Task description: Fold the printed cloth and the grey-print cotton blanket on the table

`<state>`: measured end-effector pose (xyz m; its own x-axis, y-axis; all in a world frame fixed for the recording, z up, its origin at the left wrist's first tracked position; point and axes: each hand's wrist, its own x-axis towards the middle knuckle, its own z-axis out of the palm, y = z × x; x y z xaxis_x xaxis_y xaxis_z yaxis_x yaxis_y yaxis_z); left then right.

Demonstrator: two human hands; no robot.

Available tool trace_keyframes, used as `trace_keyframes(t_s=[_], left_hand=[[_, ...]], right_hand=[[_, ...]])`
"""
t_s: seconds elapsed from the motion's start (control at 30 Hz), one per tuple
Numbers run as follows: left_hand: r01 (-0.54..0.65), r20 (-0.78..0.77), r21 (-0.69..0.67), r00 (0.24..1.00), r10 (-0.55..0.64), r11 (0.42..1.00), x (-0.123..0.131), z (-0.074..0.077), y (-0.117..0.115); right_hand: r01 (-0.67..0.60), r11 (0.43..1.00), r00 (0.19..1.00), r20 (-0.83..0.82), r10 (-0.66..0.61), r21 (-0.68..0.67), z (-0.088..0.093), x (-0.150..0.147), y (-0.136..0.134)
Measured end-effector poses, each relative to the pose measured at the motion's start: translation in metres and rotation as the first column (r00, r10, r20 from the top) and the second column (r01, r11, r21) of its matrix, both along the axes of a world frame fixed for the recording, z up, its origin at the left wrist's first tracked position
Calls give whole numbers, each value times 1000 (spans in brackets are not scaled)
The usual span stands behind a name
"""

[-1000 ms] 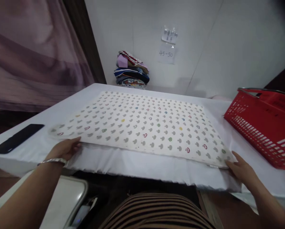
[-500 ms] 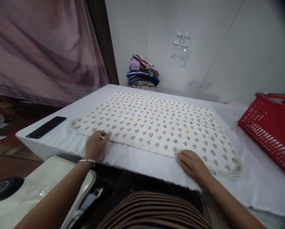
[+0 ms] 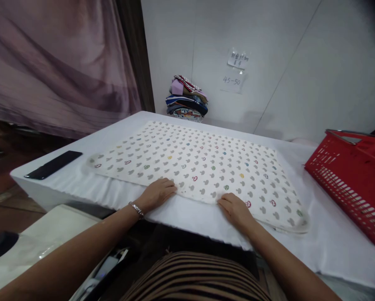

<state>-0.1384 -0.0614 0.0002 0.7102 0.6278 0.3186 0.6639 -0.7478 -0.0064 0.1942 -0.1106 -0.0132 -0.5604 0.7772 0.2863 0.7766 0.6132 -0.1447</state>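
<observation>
A white cloth [image 3: 187, 159] printed with grey mushrooms and a few coloured ones lies spread flat, its front corners rounded. My left hand [image 3: 158, 194], with a bracelet at the wrist, is closed on the near edge left of the middle. Further right along the same edge, my right hand [image 3: 236, 211] pinches the cloth, fingers together and the thumb mostly hidden. Between the two hands the edge sags slightly toward me. At the right front corner more than one layer shows.
The cloth rests on a white-covered table [image 3: 315, 246]. A black phone-like slab [image 3: 54, 164] lies at the left, and a red plastic basket [image 3: 347, 179] stands at the right. Folded fabrics [image 3: 187, 98] are stacked behind the table by the wall, under paper signs [image 3: 233, 79].
My left hand has slid right along the near edge, closer to my right hand, and now grips the cloth there. My right hand has shifted slightly left. The camera view has moved a little.
</observation>
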Motion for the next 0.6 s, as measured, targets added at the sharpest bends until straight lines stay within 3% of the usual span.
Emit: trace_keyframes(t_s=[0.2,0.6], left_hand=[[18,-39,12,999,-18,1000,2,1,0],[-71,-151,40,986,76,997,6,0,0]], right_hand=[[-14,1000,1000,10,14,-6,-1,0,2],[-44,997,999,-20,45,56,-3,1,2]])
